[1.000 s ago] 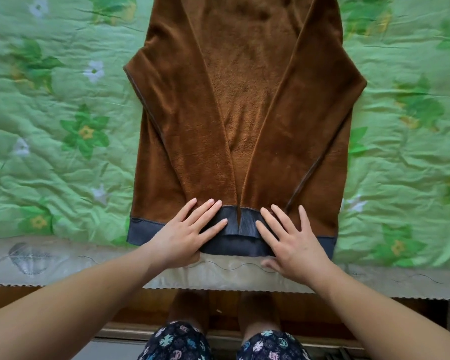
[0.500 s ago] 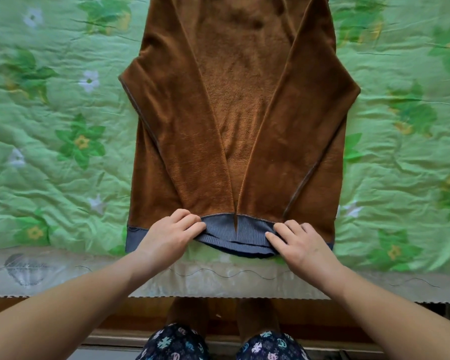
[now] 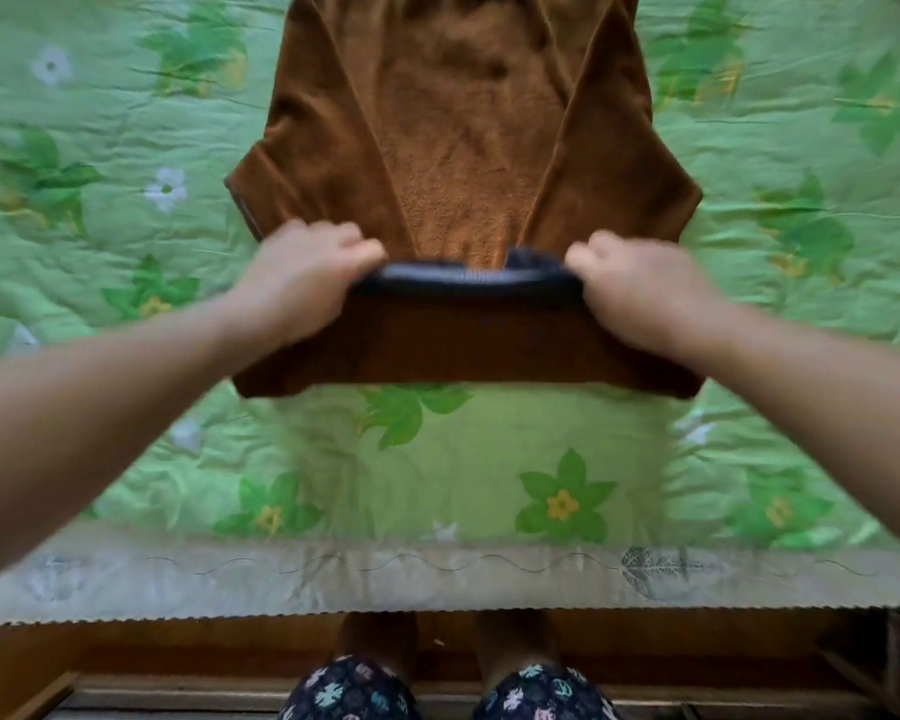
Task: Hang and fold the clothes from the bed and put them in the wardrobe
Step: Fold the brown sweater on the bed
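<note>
Brown fleece sweater (image 3: 468, 148) lies on the green flower-printed quilted bedspread (image 3: 126, 314), at twelve o'clock from the person, with both sleeves already laid inward over its body. The left hand (image 3: 307, 272), at nine o'clock of the dark blue ribbed hem (image 3: 468, 275), and the right hand (image 3: 630, 283), at three o'clock, each grip it with curled fingers, holding the lower part lifted and doubled toward the collar. I judge this fold about half made; laying it down, perhaps folding again, and putting it away are left.
</note>
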